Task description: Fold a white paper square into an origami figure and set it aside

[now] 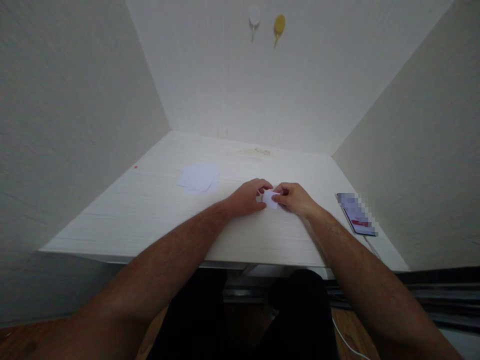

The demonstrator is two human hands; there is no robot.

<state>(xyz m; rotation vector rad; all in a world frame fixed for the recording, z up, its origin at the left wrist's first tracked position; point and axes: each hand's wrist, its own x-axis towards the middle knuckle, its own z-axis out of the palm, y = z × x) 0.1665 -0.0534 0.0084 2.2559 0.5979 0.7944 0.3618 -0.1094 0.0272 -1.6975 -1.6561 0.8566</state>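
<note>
A small piece of white paper (269, 199) is held between my two hands, a little above the middle of the white desk (240, 240). My left hand (250, 196) grips its left side, thumb below and fingers curled above. My right hand (291, 198) pinches the right side between thumb and fingers. The paper looks folded, though its far edge is partly hidden by the fingers. To the left, a loose pile of white paper sheets (200, 177) lies flat, apart from both hands.
A phone (356, 214) with its screen lit lies near the right wall, a cable (371, 247) beside it. Walls enclose the desk on three sides. A white hook (254, 18) and a yellow hook (279, 24) are on the back wall. A small red spot (135, 167) marks the left edge.
</note>
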